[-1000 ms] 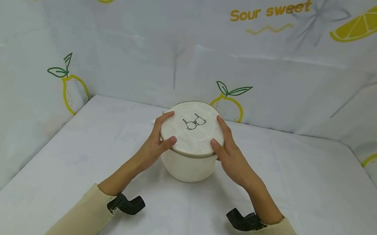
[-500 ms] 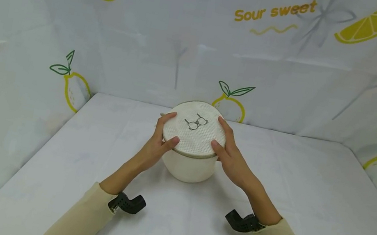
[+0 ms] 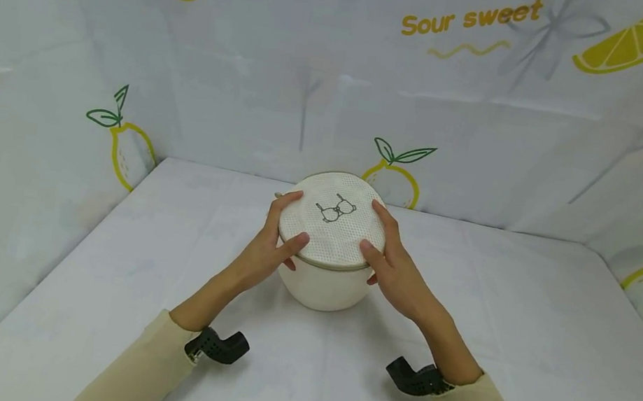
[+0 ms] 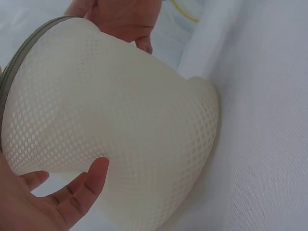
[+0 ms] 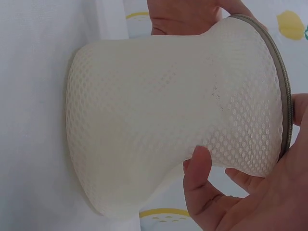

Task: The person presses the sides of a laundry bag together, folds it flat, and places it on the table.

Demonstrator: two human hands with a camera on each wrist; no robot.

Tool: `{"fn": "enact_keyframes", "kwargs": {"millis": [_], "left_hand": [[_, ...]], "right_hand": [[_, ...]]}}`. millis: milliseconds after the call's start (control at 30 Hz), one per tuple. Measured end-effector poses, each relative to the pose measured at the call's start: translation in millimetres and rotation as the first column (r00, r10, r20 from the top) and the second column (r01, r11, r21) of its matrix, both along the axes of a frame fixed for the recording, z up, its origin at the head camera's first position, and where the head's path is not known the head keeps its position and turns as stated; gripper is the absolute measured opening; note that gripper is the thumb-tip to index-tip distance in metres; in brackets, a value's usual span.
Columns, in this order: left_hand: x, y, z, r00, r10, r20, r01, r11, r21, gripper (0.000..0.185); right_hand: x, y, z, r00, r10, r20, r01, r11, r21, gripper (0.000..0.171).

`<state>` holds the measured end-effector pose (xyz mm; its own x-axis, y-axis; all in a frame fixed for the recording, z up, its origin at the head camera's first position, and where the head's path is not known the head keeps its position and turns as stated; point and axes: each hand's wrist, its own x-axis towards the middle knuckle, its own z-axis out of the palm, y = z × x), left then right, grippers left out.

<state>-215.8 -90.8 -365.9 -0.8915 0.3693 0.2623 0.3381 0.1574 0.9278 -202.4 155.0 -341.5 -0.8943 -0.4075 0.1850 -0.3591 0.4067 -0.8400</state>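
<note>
A round white mesh laundry bag (image 3: 331,234) stands upright on the table, a line drawing like a pair of glasses on its flat top. Along the top edge runs a grey-green zipper (image 5: 285,82). My left hand (image 3: 262,251) grips the bag's left side, its thumb on the lid. On the opposite side my right hand (image 3: 401,274) holds it the same way. In the left wrist view, the left fingers (image 4: 82,197) press a dent into the mesh wall. The right wrist view has the right fingers (image 5: 199,178) pushing into the wall below the zipper.
White cloth covers the table (image 3: 160,251). A white curtain (image 3: 240,73) with lemon prints hangs behind and along both sides. A black wrist device (image 3: 217,346) sticks out at the left wrist, another (image 3: 416,377) at the right.
Fingertips of both hands have curled in under the bag's top edge and now show against its wall. The bag stays in place; the whole view has shifted slightly.
</note>
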Motion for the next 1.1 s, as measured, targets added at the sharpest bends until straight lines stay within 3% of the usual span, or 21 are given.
{"fn": "enact_keyframes", "kwargs": {"millis": [300, 433, 533, 700, 1100], "left_hand": [[-1.0, 2.2, 0.0, 0.999, -0.045, 0.031, 0.043, 0.998, 0.040, 0.098], [0.7, 2.3, 2.3, 0.998, -0.041, 0.038, 0.040, 0.999, 0.036, 0.095], [0.1, 2.4, 2.1, 0.995, -0.060, 0.076, 0.054, 0.995, 0.081, 0.094], [-2.2, 4.4, -0.2, 0.982, -0.132, 0.137, 0.099, 0.970, 0.224, 0.094], [0.8, 9.2, -5.3, 0.972, -0.192, 0.134, 0.140, 0.936, 0.324, 0.091]], "right_hand": [[-2.0, 0.1, -1.9, 0.996, 0.053, 0.076, -0.042, 0.990, -0.136, 0.060], [-2.6, 0.3, -3.3, 0.997, 0.047, 0.067, -0.038, 0.990, -0.135, 0.060], [-3.3, 0.4, -4.2, 0.996, 0.044, 0.072, -0.034, 0.990, -0.137, 0.060], [-3.7, -0.1, -4.4, 0.996, 0.042, 0.077, -0.032, 0.991, -0.133, 0.060], [-5.0, -0.4, -5.4, 0.998, 0.032, 0.053, -0.025, 0.992, -0.126, 0.061]]}}
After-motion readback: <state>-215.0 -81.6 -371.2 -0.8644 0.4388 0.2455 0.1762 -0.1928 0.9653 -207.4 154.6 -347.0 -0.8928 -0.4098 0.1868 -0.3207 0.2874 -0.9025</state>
